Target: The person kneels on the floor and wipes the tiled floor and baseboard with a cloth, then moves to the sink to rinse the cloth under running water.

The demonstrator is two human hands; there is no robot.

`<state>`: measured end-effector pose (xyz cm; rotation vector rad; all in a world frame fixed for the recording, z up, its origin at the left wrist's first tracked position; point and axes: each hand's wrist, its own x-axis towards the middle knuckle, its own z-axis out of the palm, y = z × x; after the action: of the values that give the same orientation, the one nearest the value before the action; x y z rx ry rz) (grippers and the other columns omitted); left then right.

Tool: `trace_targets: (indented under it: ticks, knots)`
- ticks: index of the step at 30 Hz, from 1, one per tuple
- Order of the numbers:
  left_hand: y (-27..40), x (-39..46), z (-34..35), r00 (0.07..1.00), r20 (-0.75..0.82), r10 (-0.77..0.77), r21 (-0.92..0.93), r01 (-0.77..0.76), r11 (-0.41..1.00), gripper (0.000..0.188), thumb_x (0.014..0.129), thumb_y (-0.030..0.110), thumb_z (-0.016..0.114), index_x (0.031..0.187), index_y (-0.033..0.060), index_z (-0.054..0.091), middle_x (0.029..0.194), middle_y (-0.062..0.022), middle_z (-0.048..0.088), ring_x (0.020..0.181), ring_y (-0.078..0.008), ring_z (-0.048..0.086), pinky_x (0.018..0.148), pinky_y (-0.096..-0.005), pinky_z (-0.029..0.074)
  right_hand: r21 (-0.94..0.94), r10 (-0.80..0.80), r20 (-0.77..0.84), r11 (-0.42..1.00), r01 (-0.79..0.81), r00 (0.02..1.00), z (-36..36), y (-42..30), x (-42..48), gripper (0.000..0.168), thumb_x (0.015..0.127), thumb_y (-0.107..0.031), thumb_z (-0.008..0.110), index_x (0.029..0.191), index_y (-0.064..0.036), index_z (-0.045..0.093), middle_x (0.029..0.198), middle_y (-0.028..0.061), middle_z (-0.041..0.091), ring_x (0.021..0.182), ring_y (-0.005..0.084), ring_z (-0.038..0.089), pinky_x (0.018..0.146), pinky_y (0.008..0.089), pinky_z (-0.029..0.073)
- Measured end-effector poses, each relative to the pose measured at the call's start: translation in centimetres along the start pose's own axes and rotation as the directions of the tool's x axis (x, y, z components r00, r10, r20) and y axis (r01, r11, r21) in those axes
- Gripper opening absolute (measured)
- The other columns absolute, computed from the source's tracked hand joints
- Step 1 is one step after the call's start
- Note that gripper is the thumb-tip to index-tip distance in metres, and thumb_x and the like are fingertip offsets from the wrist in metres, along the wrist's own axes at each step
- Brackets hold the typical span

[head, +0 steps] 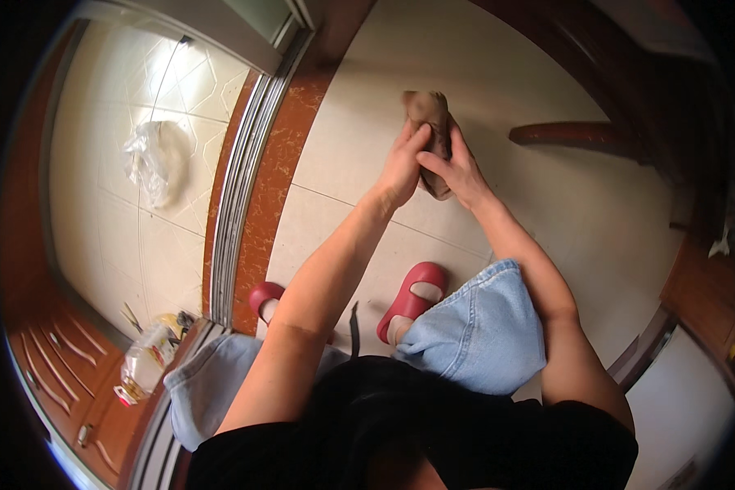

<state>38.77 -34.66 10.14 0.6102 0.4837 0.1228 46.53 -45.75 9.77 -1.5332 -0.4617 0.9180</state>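
Both hands are stretched out before me over the tiled floor [349,211], holding one long brown object [429,109]. Its surface looks creased and mottled, and its top end is blurred; I cannot tell whether it is a shoe, a bundle or something else. My left hand [403,162] grips its left side, with the thumb lying along the front. On the right side, my right hand [461,168] wraps around it, its thumb pointing left across the object. The lower end sticks out between the two wrists. My fingers behind the object are mostly hidden.
Red clogs [411,300] are on my feet. To the left runs a metal sliding-door track [239,202]; beyond it a clear plastic bag [150,162] lies on tiles and a plastic bottle [144,361] stands by cabinets [67,367]. A curved wooden furniture leg [569,133] juts in from the right.
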Motion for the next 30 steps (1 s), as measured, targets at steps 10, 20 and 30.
trace_targets:
  ticks: [10,20,30]
  knots:
    - [2.2,-2.1,-10.7,0.825,-0.227,0.518,0.906,-0.016,0.423,0.056,0.090,0.027,0.062,0.142,0.0148,0.045,0.147,-0.0137,0.043,0.136,-0.0311,0.038,0.110,-0.0472,0.030,-0.716,-0.237,-0.311,0.695,-0.063,0.920,-9.4,-8.8,10.8,0.062,0.083,-0.007,0.057,0.144,-0.006,0.043,0.142,0.0154,0.049,0.121,0.0265,0.054,0.099,0.0306,0.044]
    - [3.1,-11.5,-13.7,0.809,-0.293,0.509,0.815,0.490,-0.310,0.086,0.081,0.053,0.068,0.150,0.0163,0.032,0.158,-0.0116,0.024,0.145,-0.0371,0.022,0.113,-0.0565,0.024,-0.467,0.254,-0.718,0.514,-0.719,0.648,-26.3,-3.6,24.2,0.083,0.087,-0.046,0.061,0.154,-0.013,0.023,0.156,0.0138,0.027,0.142,0.0331,0.028,0.112,0.0488,0.030]
    - [3.8,-11.1,-13.1,0.831,-0.336,0.442,0.804,0.498,-0.325,0.087,0.082,0.055,0.066,0.152,0.0177,0.029,0.160,-0.0118,0.019,0.147,-0.0369,0.016,0.115,-0.0571,0.021,-0.959,-0.326,0.146,0.187,0.215,0.934,-0.2,2.3,11.8,0.052,0.083,-0.038,0.061,0.134,-0.030,0.053,0.153,0.0060,0.033,0.144,0.0419,0.015,0.104,0.0764,0.018]
